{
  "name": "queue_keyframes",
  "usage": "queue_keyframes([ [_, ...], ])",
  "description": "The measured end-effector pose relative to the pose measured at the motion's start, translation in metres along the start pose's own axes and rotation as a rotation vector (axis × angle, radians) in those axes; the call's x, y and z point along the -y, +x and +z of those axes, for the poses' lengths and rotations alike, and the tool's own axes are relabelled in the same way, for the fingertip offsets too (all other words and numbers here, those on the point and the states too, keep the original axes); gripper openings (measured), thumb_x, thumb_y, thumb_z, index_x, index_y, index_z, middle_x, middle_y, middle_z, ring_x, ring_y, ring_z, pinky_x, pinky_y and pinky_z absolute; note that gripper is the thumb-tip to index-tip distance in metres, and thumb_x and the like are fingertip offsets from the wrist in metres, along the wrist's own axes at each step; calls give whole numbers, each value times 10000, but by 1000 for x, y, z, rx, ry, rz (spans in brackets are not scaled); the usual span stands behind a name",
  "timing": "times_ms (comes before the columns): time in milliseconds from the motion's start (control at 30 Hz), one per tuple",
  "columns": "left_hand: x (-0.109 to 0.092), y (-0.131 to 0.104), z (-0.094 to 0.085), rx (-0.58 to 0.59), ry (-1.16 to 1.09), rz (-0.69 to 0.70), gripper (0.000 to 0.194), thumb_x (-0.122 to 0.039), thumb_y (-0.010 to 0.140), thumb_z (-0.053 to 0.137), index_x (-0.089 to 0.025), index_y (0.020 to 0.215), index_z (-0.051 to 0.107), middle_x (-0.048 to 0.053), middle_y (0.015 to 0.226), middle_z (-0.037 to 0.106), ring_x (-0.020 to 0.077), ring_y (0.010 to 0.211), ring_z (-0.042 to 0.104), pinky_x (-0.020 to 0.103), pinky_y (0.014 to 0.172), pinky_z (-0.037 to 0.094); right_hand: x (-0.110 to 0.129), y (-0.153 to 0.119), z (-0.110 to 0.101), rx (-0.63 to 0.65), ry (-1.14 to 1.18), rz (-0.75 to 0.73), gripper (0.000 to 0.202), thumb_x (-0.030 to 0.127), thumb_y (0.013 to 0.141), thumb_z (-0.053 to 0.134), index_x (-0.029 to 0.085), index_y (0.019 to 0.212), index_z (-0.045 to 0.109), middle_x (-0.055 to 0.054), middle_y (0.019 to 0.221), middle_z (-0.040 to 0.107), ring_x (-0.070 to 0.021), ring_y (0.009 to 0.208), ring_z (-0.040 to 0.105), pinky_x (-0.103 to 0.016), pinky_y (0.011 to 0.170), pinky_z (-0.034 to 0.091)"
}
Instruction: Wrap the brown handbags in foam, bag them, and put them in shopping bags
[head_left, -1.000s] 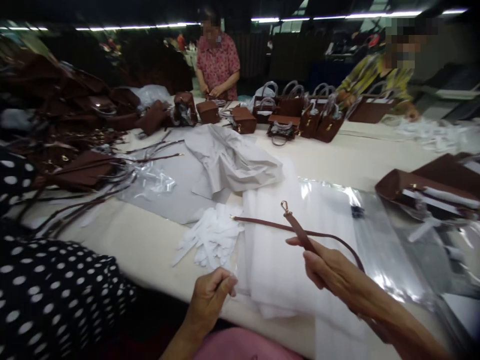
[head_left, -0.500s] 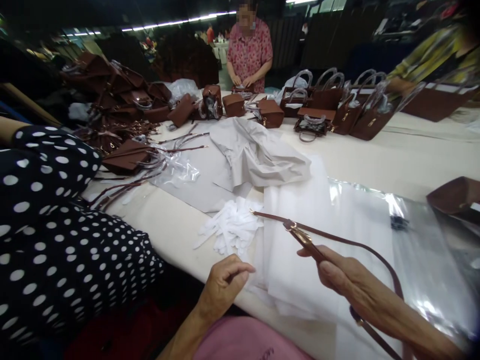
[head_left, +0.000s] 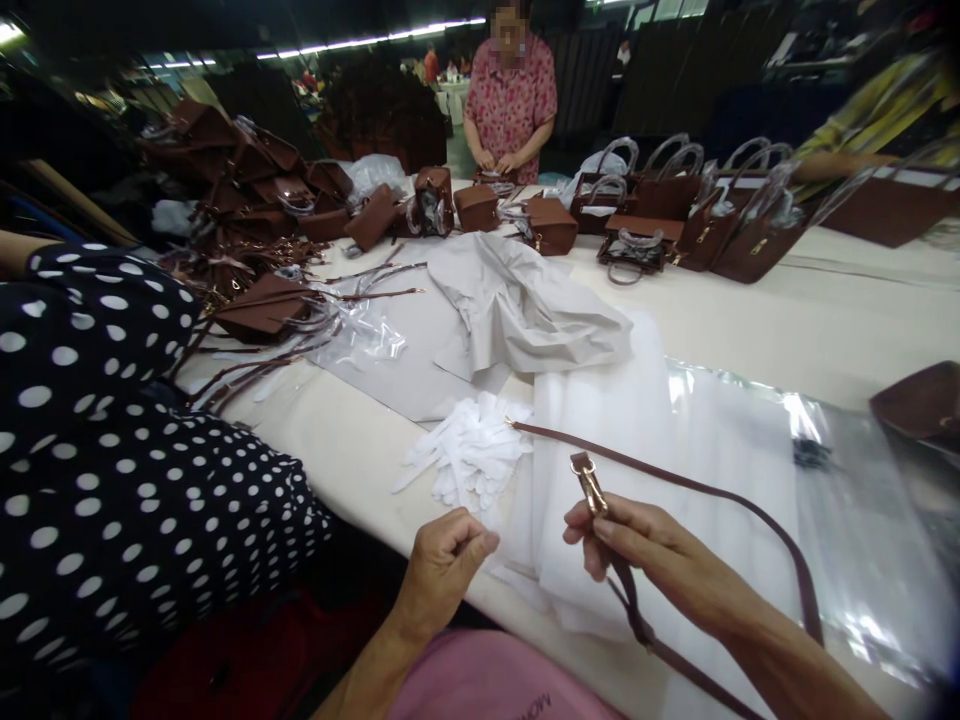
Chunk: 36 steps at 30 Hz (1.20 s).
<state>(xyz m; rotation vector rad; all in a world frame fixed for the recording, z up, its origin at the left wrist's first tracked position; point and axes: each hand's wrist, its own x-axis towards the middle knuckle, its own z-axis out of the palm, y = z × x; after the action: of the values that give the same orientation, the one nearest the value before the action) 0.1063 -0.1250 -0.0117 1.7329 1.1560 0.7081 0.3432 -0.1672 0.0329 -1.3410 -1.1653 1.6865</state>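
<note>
My right hand pinches a brown bag strap by its gold clasp, between thumb and fingers. One length of the strap lies across the white sheets with its gold-tipped end beside a heap of white strips; another length hangs below the hand toward the bottom edge. Near the table's front edge my left hand is closed, thumb against curled fingers, with nothing visible in it. It is just below the white strips and apart from the strap.
Soft white sheets and clear plastic cover the right side. Crumpled grey cloth lies mid-table. Brown handbags stand along the back; more are piled left. A person in polka dots sits close left; others work across the table.
My right hand has shifted left and turned, so the clasp now points upward and the strap hangs beneath. My left hand has curled tighter. The view has swung slightly left.
</note>
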Motion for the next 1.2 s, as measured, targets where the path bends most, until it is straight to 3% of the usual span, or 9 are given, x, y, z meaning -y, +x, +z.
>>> queue_keyframes([
  [67,-2,-2,-1,-16,56,60,289,-307,837,504,-144,601,539,-23,574,421,87,558,416,198,538,319,-1,5,2,-46,-49,5,347,399,885,395,164,1121,494,-10,715,561,-83,539,478,-216,532,395],
  [200,-3,-4,-2,-46,66,152,249,-262,851,490,-144,648,574,-15,592,447,85,569,452,189,545,339,1,11,6,-181,-261,-50,509,447,906,330,202,1348,267,57,520,483,-79,415,388,-194,433,341],
  [333,-4,-5,-3,-84,32,219,169,-226,846,504,-154,764,632,1,640,520,88,594,498,178,553,370,3,15,13,-142,-238,-220,383,397,899,378,210,1233,406,-33,843,590,-85,586,531,-219,594,449],
  [400,-4,-5,-4,-102,43,247,152,-215,841,511,-157,792,643,9,652,538,91,598,507,179,552,380,4,17,16,-170,-325,-293,367,372,887,419,217,1219,421,-41,889,592,-101,678,557,-210,624,449],
  [500,-4,-5,-5,-121,78,290,139,-199,833,521,-160,821,653,14,655,541,93,597,510,180,549,388,8,19,18,-215,-559,-382,339,356,890,425,241,1207,463,-29,879,611,-114,733,570,-208,665,437],
  [600,-3,-5,-5,-130,100,321,133,-181,825,533,-161,860,659,12,651,533,90,592,511,177,548,390,13,19,19,-175,-805,-423,246,370,901,402,218,984,577,-29,793,606,-117,667,553,-216,626,407],
  [733,-2,-5,-5,-133,110,318,139,-162,819,538,-161,883,661,14,665,543,88,601,518,173,553,394,18,17,20,-106,-1019,-429,322,387,910,379,185,706,524,-3,604,519,-99,535,476,-220,534,319],
  [1100,-5,-5,0,-77,65,356,225,-135,815,548,-188,1013,642,35,775,633,101,706,589,172,643,447,15,23,30,-62,-1199,-459,302,353,926,353,185,714,486,6,626,531,-104,536,474,-243,519,244],
  [1200,-12,-5,4,5,-18,258,197,-175,827,542,-194,992,649,17,779,667,101,704,610,167,659,452,8,28,40,-2,-1230,-427,292,315,934,327,183,737,496,-7,648,547,-117,552,484,-248,518,243],
])
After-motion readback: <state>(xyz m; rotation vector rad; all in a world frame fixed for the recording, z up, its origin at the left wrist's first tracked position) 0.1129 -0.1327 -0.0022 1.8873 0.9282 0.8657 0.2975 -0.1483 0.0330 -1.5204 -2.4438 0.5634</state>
